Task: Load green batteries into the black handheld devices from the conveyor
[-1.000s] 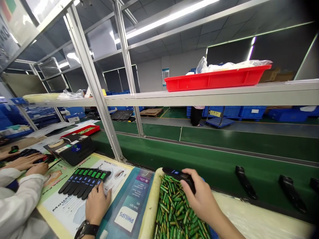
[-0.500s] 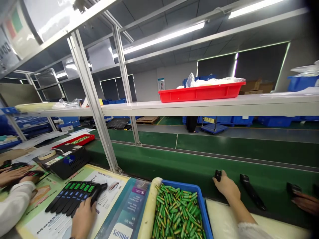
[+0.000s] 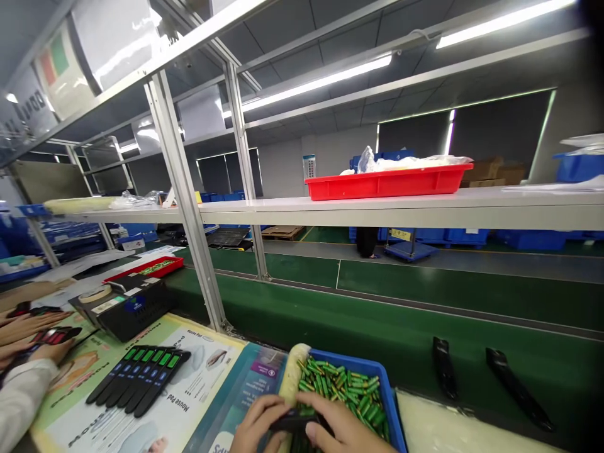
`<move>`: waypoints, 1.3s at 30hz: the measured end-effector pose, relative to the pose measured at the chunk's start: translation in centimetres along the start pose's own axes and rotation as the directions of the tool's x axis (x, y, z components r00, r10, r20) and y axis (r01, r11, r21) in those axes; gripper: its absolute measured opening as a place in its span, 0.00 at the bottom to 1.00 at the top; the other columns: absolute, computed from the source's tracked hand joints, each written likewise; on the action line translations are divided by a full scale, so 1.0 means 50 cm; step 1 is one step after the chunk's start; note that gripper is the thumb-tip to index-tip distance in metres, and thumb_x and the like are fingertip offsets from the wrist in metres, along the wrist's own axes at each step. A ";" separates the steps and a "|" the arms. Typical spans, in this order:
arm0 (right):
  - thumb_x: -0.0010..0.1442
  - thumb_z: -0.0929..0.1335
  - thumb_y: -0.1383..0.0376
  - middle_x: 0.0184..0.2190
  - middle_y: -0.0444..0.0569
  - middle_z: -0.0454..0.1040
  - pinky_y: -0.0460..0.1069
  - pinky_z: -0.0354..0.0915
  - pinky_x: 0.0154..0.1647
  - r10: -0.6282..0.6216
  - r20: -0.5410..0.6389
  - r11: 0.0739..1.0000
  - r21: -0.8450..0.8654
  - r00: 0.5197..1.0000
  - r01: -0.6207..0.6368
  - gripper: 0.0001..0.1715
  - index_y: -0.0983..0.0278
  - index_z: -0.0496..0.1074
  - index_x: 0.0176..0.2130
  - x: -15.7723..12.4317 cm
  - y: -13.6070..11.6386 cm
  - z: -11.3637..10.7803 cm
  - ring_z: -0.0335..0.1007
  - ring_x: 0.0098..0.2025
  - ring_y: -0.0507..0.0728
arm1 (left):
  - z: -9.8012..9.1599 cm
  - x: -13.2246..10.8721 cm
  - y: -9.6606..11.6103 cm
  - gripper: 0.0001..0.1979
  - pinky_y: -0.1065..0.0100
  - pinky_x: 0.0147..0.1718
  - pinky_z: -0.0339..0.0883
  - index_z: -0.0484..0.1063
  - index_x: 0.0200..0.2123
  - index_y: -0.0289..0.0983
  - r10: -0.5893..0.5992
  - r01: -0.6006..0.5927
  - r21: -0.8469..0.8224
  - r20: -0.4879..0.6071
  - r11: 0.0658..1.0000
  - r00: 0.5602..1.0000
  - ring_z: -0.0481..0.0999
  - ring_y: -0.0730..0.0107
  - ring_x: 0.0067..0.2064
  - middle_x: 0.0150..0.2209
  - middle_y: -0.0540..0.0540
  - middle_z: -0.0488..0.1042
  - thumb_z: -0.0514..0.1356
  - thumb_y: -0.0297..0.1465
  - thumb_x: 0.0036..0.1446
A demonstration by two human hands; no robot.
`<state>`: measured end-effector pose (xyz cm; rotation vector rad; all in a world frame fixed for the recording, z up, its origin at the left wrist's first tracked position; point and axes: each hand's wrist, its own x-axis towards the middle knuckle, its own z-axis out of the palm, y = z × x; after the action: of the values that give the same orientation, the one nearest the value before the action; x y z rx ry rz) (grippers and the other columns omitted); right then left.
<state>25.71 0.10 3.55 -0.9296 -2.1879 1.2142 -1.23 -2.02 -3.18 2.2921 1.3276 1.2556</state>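
My left hand and my right hand are together at the bottom centre, both closed around a black handheld device. The device is partly covered by my fingers. It is over the left edge of a blue bin full of small green-and-gold batteries. To the left, several similar black devices with green faces near their upper ends lie fanned in a row on a printed mat. Two black devices, one nearer and one farther right, lie on the green conveyor belt.
A yellowish foam roll borders the bin. Left stand a black box and a red tray. Other people's hands work at far left. A shelf holding a red bin crosses above the belt.
My left hand has lifted a black device from the row and moved right. My right hand has let go of a device on the belt and joined it. Belt devices appear farther right.
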 end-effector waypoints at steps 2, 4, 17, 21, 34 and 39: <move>0.74 0.61 0.49 0.61 0.56 0.73 0.57 0.66 0.62 -0.040 -0.165 0.994 -0.110 0.986 0.022 0.29 0.58 0.68 0.66 -0.002 -0.003 -0.002 0.69 0.61 0.67 | -0.016 0.001 -0.010 0.21 0.61 0.53 0.78 0.75 0.59 0.48 -0.135 0.138 0.050 -0.060 0.989 0.989 0.79 0.56 0.57 0.57 0.40 0.77 0.61 0.41 0.65; 0.76 0.59 0.51 0.62 0.56 0.72 0.56 0.68 0.60 -0.101 -0.367 0.981 -0.190 0.925 0.031 0.27 0.57 0.66 0.67 -0.006 -0.004 -0.010 0.69 0.62 0.66 | -0.037 -0.003 -0.026 0.23 0.58 0.52 0.78 0.74 0.60 0.45 -0.293 0.306 0.070 -0.155 0.949 0.943 0.78 0.52 0.58 0.60 0.38 0.75 0.60 0.45 0.65; 0.71 0.60 0.46 0.34 0.49 0.79 0.51 0.66 0.32 0.055 -0.648 0.952 -0.196 0.760 -0.235 0.26 0.60 0.68 0.55 0.016 0.011 -0.076 0.76 0.34 0.62 | -0.160 -0.010 -0.248 0.35 0.43 0.66 0.61 0.71 0.59 0.28 -0.434 0.602 0.395 -0.437 0.694 0.788 0.64 0.38 0.67 0.62 0.25 0.65 0.53 0.50 0.60; 0.57 0.68 0.38 0.38 0.51 0.81 0.53 0.69 0.41 0.117 -0.862 0.955 -0.039 0.494 -0.293 0.31 0.59 0.73 0.43 -0.009 0.070 -0.201 0.78 0.40 0.64 | -0.239 -0.009 -0.340 0.38 0.40 0.65 0.59 0.65 0.64 0.22 -0.535 0.742 0.538 -0.521 0.400 0.665 0.58 0.30 0.70 0.66 0.19 0.58 0.51 0.46 0.62; 0.59 0.67 0.43 0.30 0.56 0.79 0.54 0.64 0.30 0.393 -0.880 0.648 0.061 0.265 -0.760 0.27 0.63 0.75 0.41 -0.131 0.188 -0.391 0.77 0.36 0.69 | -0.283 -0.048 -0.400 0.30 0.50 0.48 0.73 0.72 0.61 0.31 -0.557 0.656 0.697 -0.434 0.290 0.708 0.78 0.43 0.47 0.53 0.33 0.77 0.43 0.40 0.67; 0.62 0.65 0.40 0.32 0.49 0.79 0.52 0.67 0.34 0.128 -0.908 0.901 -0.062 0.398 -0.430 0.30 0.59 0.73 0.49 -0.086 0.061 -0.296 0.75 0.33 0.63 | -0.275 -0.048 -0.391 0.32 0.50 0.52 0.71 0.73 0.60 0.30 -0.503 0.610 0.694 -0.397 0.382 0.767 0.77 0.43 0.49 0.54 0.32 0.76 0.42 0.42 0.67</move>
<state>39.54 6.14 8.01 -1.6515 -1.3170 0.2722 -24.13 4.26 -6.78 1.7803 2.8708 0.5719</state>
